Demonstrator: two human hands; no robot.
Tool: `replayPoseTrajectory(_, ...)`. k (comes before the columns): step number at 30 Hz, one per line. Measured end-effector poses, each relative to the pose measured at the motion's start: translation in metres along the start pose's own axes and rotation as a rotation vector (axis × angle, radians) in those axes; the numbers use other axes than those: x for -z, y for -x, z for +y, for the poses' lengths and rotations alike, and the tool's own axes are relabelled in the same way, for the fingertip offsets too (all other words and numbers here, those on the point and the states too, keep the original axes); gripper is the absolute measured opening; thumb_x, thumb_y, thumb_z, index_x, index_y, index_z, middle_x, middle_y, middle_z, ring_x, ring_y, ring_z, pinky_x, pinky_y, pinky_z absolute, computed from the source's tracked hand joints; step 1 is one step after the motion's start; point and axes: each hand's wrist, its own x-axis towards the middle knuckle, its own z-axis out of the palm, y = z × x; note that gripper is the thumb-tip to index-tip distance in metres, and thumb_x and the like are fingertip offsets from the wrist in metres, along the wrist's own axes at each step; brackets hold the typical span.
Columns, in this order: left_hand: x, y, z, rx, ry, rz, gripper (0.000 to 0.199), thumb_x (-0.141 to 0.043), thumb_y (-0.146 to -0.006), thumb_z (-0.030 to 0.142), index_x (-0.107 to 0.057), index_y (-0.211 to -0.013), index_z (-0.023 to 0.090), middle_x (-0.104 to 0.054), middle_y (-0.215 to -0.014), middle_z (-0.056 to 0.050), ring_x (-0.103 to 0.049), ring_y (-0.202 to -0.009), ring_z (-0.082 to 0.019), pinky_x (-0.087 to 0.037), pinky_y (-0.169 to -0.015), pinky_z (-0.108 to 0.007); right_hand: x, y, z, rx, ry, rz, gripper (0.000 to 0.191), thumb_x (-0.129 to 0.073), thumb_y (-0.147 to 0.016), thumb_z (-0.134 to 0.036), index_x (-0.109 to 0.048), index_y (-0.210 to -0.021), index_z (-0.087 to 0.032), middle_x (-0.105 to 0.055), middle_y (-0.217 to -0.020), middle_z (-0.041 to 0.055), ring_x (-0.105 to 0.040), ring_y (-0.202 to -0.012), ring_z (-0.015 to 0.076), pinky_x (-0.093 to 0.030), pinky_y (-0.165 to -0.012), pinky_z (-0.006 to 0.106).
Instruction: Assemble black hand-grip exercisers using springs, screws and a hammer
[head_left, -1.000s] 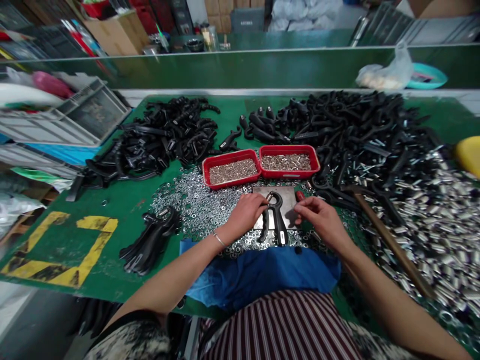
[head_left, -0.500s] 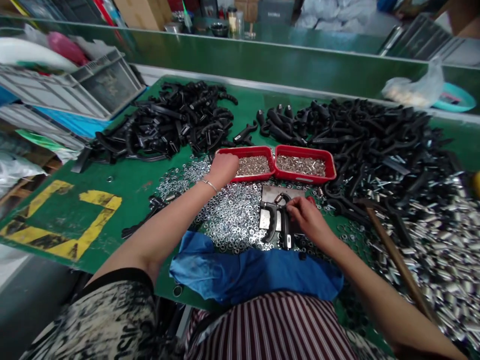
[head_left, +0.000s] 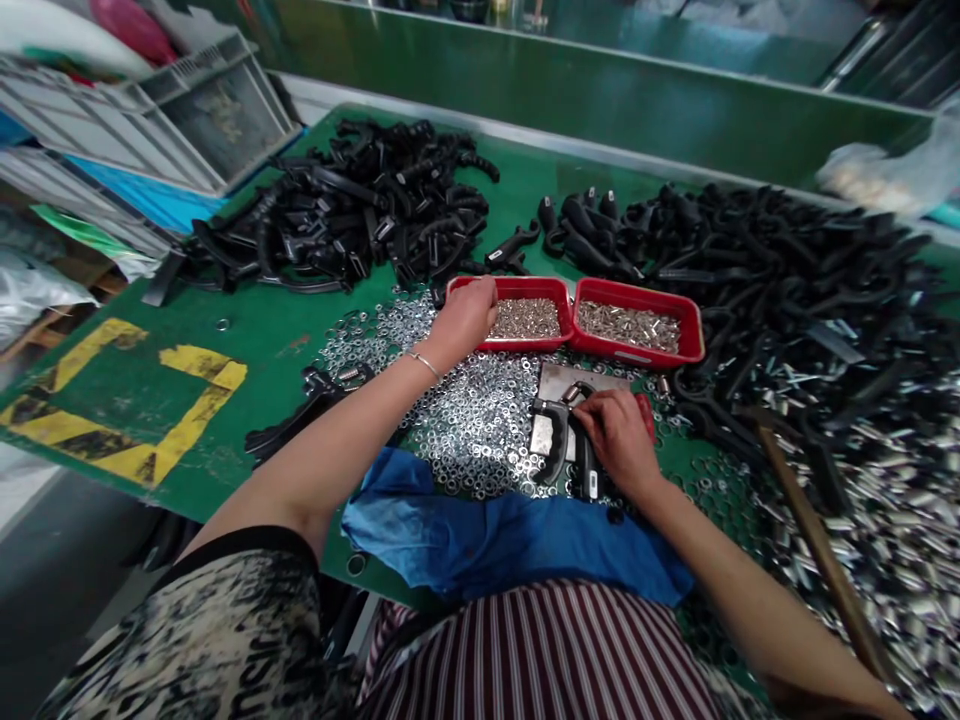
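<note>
Green table (head_left: pixel 187 325) spans my view, black parts (head_left: pixel 337 185) heaped upper left and right, a crate (head_left: pixel 150 150) behind. Right of centre, my right hand (head_left: pixel 621 430) touches the grip (head_left: pixel 556 445) on a plate (head_left: pixel 552 378), likely steadying it, pinch unclear; my left hand (head_left: pixel 466 318) is at a red tray (head_left: pixel 525 345), its grasp hidden, so I can't tell if it's closed.

Left arm (head_left: pixel 330 460) extends forward, elbow slightly bent; left hand (head_left: pixel 466 312) is palm down, beyond and left of metal plate (head_left: pixel 555 379), fingertips hidden. Right forearm (head_left: pixel 739 575) angles inward; right hand (head_left: pixel 621 432) sits at plate's right side, fingers (head_left: pixel 596 408) curled.
</note>
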Motion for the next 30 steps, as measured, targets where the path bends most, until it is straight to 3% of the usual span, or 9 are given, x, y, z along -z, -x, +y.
replayPoseTrajectory(8, 0.004, 0.003, 0.0, -0.03, 0.133, 0.023, 0.007, -0.058, -0.094, 0.018, -0.063, -0.091, 0.014, -0.068, -0.097, -0.011, -0.062, -0.095, -0.023, -0.048, -0.092, -0.038, 0.011, -0.005, -0.005, 0.022, 0.059, -0.131, 0.021, -0.049, -0.102, -0.031, -0.065, -0.093, -0.02, -0.066, -0.096, 0.0134, -0.057, -0.096, 0.0282, -0.05, -0.086, 0.044)
replayPoseTrajectory(13, 0.004, 0.005, 0.0, -0.036, 0.146, 0.041, 0.007, -0.058, -0.095, 0.018, -0.063, -0.091, 0.015, -0.068, -0.098, -0.01, -0.062, -0.095, -0.023, -0.048, -0.093, -0.039, 0.01, -0.001, -0.006, -0.042, 0.075, -0.122, 0.024, -0.046, -0.103, -0.033, -0.065, -0.093, -0.02, -0.065, -0.097, 0.0143, -0.056, -0.097, 0.0295, -0.049, -0.089, 0.047)
replayPoseTrajectory(20, 0.013, 0.012, 0.003, -0.05, 0.171, 0.108, 0.005, -0.058, -0.095, 0.018, -0.061, -0.092, 0.017, -0.068, -0.098, -0.008, -0.06, -0.096, -0.02, -0.047, -0.093, -0.036, 0.019, -0.005, -0.005, 0.007, 0.151, -0.251, 0.025, -0.045, -0.103, -0.033, -0.064, -0.092, -0.02, -0.064, -0.099, 0.0149, -0.056, -0.097, 0.0299, -0.05, -0.085, 0.044)
replayPoseTrajectory(23, 0.019, 0.028, 0.017, -0.062, 0.231, 0.165, 0.003, -0.058, -0.096, 0.019, -0.06, -0.095, 0.018, -0.067, -0.101, -0.007, -0.061, -0.097, -0.019, -0.048, -0.092, -0.034, 0.016, -0.01, -0.011, -0.009, 0.221, -0.262, 0.025, -0.046, -0.102, -0.031, -0.063, -0.089, -0.02, -0.063, -0.094, 0.0135, -0.055, -0.096, 0.03, -0.05, -0.084, 0.045)
replayPoseTrajectory(26, 0.021, 0.054, 0.039, -0.159, 0.304, 0.132, 0.002, -0.057, -0.097, 0.02, -0.06, -0.098, 0.02, -0.067, -0.102, -0.006, -0.061, -0.098, -0.018, -0.05, -0.091, -0.034, 0.02, -0.013, -0.011, 0.016, 0.15, -0.284, 0.023, -0.045, -0.103, -0.03, -0.064, -0.094, -0.021, -0.063, -0.095, 0.0123, -0.056, -0.098, 0.0287, -0.05, -0.086, 0.044)
replayPoseTrajectory(28, 0.022, 0.074, 0.05, -0.214, 0.331, 0.075, 0.003, -0.057, -0.097, 0.02, -0.06, -0.099, 0.021, -0.067, -0.1, -0.005, -0.062, -0.097, -0.018, -0.051, -0.091, -0.036, 0.037, -0.007, -0.002, 0.009, 0.062, -0.265, 0.021, -0.046, -0.103, -0.031, -0.064, -0.107, -0.022, -0.063, -0.105, 0.0122, -0.057, -0.104, 0.0277, -0.05, -0.09, 0.044)
replayPoseTrajectory(30, 0.023, 0.091, 0.052, -0.212, 0.345, 0.035, 0.005, -0.057, -0.097, 0.021, -0.06, -0.1, 0.023, -0.067, -0.099, -0.005, -0.063, -0.096, -0.019, -0.051, -0.091, -0.038, 0.067, 0.011, 0.015, -0.073, 0.11, -0.16, 0.024, -0.048, -0.101, -0.033, -0.061, -0.117, -0.021, -0.062, -0.114, 0.0145, -0.057, -0.109, 0.0292, -0.049, -0.092, 0.046)
